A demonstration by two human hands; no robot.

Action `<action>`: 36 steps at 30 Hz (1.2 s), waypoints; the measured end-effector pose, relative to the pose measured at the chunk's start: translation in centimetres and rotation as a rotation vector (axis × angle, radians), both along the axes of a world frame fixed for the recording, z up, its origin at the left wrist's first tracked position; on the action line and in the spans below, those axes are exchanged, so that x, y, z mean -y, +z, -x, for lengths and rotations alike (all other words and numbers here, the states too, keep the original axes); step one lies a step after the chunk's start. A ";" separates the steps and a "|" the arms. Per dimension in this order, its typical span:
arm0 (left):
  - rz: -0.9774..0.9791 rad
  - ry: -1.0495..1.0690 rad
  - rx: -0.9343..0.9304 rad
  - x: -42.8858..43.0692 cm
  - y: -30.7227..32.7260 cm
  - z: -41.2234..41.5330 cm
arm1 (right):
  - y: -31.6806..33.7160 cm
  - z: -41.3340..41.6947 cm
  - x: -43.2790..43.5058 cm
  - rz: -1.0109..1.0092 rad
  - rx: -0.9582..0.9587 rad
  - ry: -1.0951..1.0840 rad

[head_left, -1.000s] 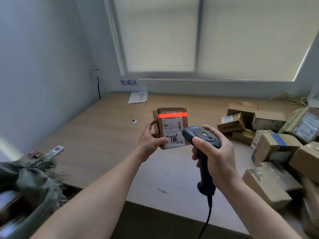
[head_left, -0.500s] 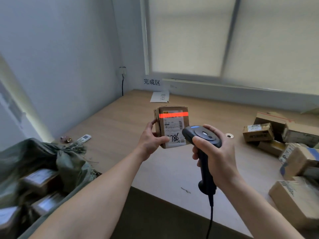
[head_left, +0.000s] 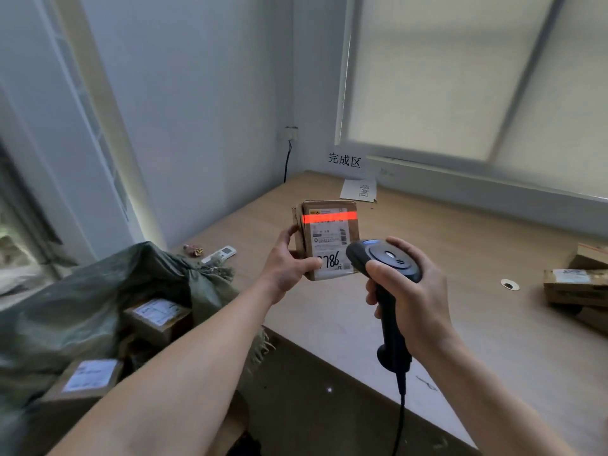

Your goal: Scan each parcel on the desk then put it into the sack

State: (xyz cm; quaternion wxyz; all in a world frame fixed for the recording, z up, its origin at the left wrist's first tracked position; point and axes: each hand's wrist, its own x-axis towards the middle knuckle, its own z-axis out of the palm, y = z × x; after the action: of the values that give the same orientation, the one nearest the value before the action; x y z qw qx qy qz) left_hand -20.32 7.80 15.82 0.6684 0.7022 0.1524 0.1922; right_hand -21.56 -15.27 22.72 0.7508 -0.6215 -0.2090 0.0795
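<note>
Left hand [head_left: 289, 263] grips the small parcel [head_left: 329, 238] upright over the desk [head_left: 460, 251] near its left edge, red scan line across the label (handwritten 786 below), right hand [head_left: 411, 291] clamped round the black scanner [head_left: 385, 263] just beside it, green sack [head_left: 82, 291] gaping off the desk's left edge, boxes inside.

Pale daylight is coming through a blinded window [head_left: 460, 77], a grey-blue wall [head_left: 197, 110] is standing at the left, and the wooden desk [head_left: 460, 251] is filling the corner below them.
</note>
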 end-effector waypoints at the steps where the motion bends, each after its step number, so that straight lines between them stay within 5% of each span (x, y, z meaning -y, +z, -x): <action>1: 0.001 0.012 0.001 -1.1 -0.1 0.6 | 0.1 0.4 -1.0 0.003 0.002 0.011; 36: -0.032 0.466 -0.113 -21.9 -3.7 15.4 | -0.4 7.8 -21.3 0.009 0.041 0.390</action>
State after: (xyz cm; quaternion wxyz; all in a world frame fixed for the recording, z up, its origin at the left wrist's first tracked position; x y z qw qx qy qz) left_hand -35.74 29.68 12.14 0.5852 0.6680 0.3447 0.3040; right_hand -29.38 6.07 22.33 0.7139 -0.5742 -0.3403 0.2118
